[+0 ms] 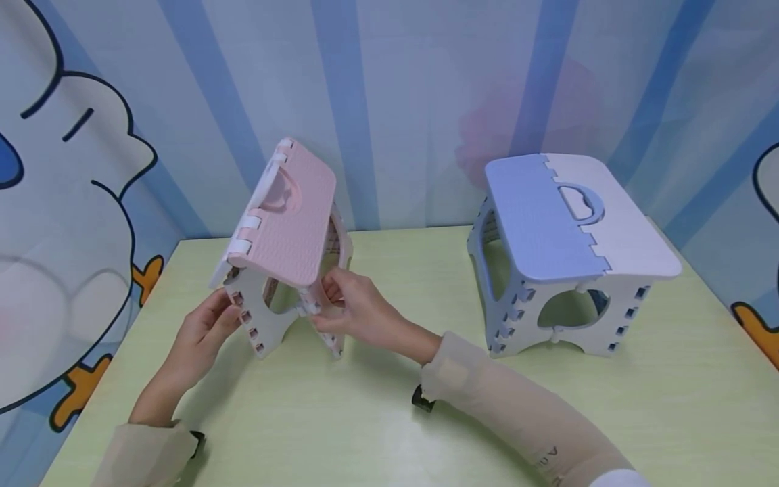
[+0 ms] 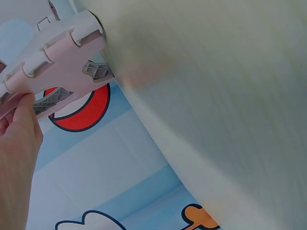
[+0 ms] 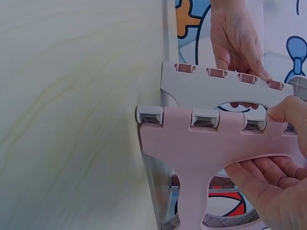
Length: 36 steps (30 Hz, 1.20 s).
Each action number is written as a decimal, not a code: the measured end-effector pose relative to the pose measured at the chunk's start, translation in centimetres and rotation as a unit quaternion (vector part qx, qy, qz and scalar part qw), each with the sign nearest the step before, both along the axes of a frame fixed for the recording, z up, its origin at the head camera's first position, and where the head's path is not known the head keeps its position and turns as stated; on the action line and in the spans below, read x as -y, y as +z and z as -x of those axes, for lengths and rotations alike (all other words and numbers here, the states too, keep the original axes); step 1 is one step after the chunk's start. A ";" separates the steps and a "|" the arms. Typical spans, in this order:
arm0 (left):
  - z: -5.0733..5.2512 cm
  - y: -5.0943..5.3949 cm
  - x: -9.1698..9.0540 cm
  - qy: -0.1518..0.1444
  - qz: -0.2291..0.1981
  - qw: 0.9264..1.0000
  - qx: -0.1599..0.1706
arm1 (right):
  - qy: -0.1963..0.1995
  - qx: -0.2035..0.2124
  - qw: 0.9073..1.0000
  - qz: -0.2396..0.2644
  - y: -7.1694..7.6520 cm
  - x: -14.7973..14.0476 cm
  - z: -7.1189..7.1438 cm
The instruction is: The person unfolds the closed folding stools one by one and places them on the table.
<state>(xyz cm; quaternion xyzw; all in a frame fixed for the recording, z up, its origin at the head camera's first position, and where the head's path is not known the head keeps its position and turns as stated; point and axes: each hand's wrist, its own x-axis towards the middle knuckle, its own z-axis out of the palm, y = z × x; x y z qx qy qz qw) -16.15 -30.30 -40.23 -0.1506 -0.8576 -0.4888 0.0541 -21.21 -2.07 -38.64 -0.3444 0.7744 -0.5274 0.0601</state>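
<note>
A pink and white folding stool [image 1: 282, 223] stands partly folded on the left half of the table, its two top halves tilted up to a ridge. My left hand [image 1: 197, 338] grips its left leg panel; in the right wrist view the left thumb lies on that white panel [image 3: 192, 86] and fingertips show through its opening. My right hand [image 1: 359, 308] holds the right side. In the right wrist view, the right thumb rests on the edge of the pink leg panel [image 3: 187, 139], with the fingers curled through its cutout. The left wrist view shows only part of the stool [image 2: 62, 57].
A blue and white folding stool [image 1: 566, 216] stands unfolded at the right of the table, its top flat. The pale green table [image 1: 395, 433] ends at the back against a striped blue curtain [image 1: 414, 122] with cartoon figures at the sides.
</note>
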 end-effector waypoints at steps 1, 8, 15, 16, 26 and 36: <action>0.0 0.0 0.0 0.000 0.000 1.000 0.000 | 0.001 -0.001 1.000 0.001 0.0 0.0 0.0; 0.0 0.0 0.0 0.000 -0.003 1.000 0.001 | 0.008 0.004 1.000 0.010 0.1 -0.3 0.0; 0.0 -0.1 0.2 0.003 0.004 1.000 -0.002 | 0.012 0.001 1.000 0.012 -0.1 -0.7 0.0; 0.0 -0.1 0.1 0.002 0.004 1.000 -0.002 | 0.011 0.002 1.000 0.013 -0.1 -0.7 0.0; 0.1 0.0 0.0 -0.004 0.000 1.000 -0.002 | 0.007 0.011 1.000 0.009 0.0 -1.4 0.0; 0.0 0.0 -0.2 0.001 0.003 1.000 -0.001 | 0.007 0.016 1.000 0.005 0.1 -1.9 0.0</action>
